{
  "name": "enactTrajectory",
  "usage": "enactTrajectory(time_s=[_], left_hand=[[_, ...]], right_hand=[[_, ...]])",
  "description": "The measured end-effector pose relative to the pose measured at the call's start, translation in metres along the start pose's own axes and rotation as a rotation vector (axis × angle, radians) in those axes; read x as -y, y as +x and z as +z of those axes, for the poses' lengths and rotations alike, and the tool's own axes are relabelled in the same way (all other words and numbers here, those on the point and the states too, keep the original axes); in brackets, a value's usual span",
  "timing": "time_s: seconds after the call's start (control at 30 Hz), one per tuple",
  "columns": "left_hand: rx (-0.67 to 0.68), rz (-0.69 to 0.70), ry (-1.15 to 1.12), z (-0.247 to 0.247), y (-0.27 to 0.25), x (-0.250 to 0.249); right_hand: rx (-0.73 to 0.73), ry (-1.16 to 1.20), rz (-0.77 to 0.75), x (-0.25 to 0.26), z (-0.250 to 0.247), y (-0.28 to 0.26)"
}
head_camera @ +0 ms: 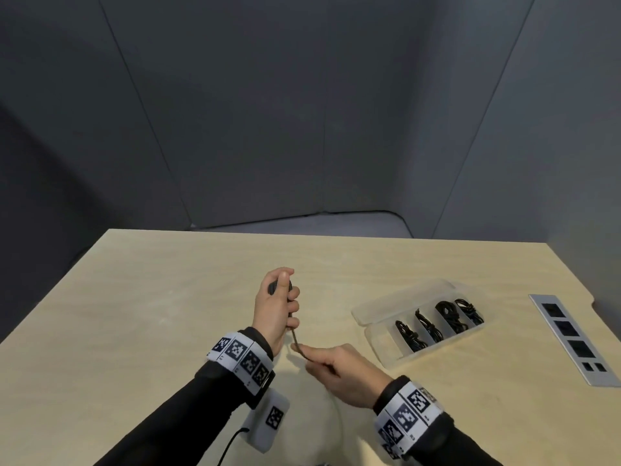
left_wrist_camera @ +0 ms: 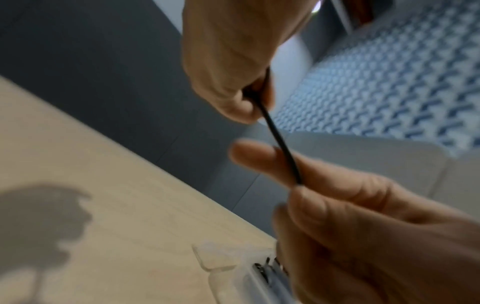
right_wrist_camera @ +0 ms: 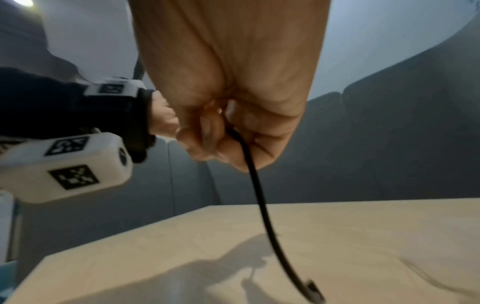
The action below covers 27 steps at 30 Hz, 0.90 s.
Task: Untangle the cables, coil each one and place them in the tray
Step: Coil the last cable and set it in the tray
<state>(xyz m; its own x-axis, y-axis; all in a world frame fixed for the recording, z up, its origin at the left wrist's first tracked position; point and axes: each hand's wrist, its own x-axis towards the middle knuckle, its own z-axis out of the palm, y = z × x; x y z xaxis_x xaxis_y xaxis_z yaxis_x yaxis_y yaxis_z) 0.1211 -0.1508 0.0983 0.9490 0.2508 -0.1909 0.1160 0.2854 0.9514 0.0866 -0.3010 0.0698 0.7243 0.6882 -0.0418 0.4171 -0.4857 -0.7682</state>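
My left hand is upright in a fist above the table and grips a bundle of black cable. A short taut stretch of the same cable runs down to my right hand, which pinches it between thumb and fingers. In the right wrist view the cable's tail hangs below my right hand and ends in a plug above the tabletop. The clear plastic tray lies to the right, its leftmost compartment bare. Several coiled black cables fill its other compartments.
The tray's clear lid lies open behind it. A grey socket strip is set into the light wooden table at the far right. Grey partition walls stand behind the table.
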Motion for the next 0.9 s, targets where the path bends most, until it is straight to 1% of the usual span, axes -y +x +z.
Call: enactTrajectory(time_s=[0.03,0.07,0.1,0.17,0.23,0.3,0.33,0.4,0.43,0.47,0.5,0.57,0.63,0.7,0.8,0.87,0.9], left_hand=[[0.005,0.042,0.121,-0.001,0.001,0.002],[0.038,0.09,0.254,-0.003,0.002,0.005],[0.101,0.127,0.385,-0.004,0.003,0.008],[0.259,0.15,0.644,-0.009,0.003,0.015],[0.403,0.146,0.897,-0.01,0.0,0.016],[0.495,0.13,1.042,-0.008,-0.005,0.015],[0.522,0.092,1.043,-0.006,-0.007,0.014],[0.593,-0.065,0.91,-0.005,-0.011,0.015],[0.636,-0.147,0.818,-0.007,-0.013,0.014],[0.665,-0.192,0.749,-0.009,-0.013,0.015],[0.677,-0.184,0.715,-0.011,-0.012,0.016],[0.655,-0.128,0.66,-0.012,-0.012,0.016],[0.601,-0.137,0.52,-0.009,-0.012,0.015],[0.527,-0.156,0.428,-0.006,-0.013,0.013],[0.341,-0.185,0.244,0.001,-0.014,0.013],[0.203,-0.154,0.175,0.003,-0.01,0.015],[0.159,-0.128,0.141,0.004,-0.008,0.015]], right_hand=[[0.015,-0.07,-0.046,0.004,0.001,0.0],[0.02,-0.104,-0.085,0.008,0.001,0.001],[0.02,-0.109,-0.108,0.011,-0.002,0.001],[-0.018,-0.122,-0.117,0.016,-0.013,0.005],[-0.119,-0.113,-0.131,0.016,-0.025,0.008],[-0.242,0.006,-0.118,0.012,-0.033,0.011],[-0.31,0.063,-0.094,0.009,-0.036,0.012],[-0.451,0.111,-0.03,0.0,-0.041,0.013],[-0.497,0.131,0.002,-0.005,-0.043,0.014],[-0.514,0.166,0.036,-0.01,-0.044,0.014],[-0.51,0.219,0.064,-0.015,-0.044,0.013],[-0.498,0.318,0.099,-0.024,-0.042,0.012],[-0.488,0.398,0.127,-0.031,-0.038,0.011],[-0.485,0.488,0.17,-0.036,-0.035,0.011],[-0.5,0.569,0.217,-0.038,-0.029,0.01],[-0.515,0.584,0.213,-0.038,-0.021,0.01],[-0.513,0.595,0.206,-0.038,-0.016,0.01]])
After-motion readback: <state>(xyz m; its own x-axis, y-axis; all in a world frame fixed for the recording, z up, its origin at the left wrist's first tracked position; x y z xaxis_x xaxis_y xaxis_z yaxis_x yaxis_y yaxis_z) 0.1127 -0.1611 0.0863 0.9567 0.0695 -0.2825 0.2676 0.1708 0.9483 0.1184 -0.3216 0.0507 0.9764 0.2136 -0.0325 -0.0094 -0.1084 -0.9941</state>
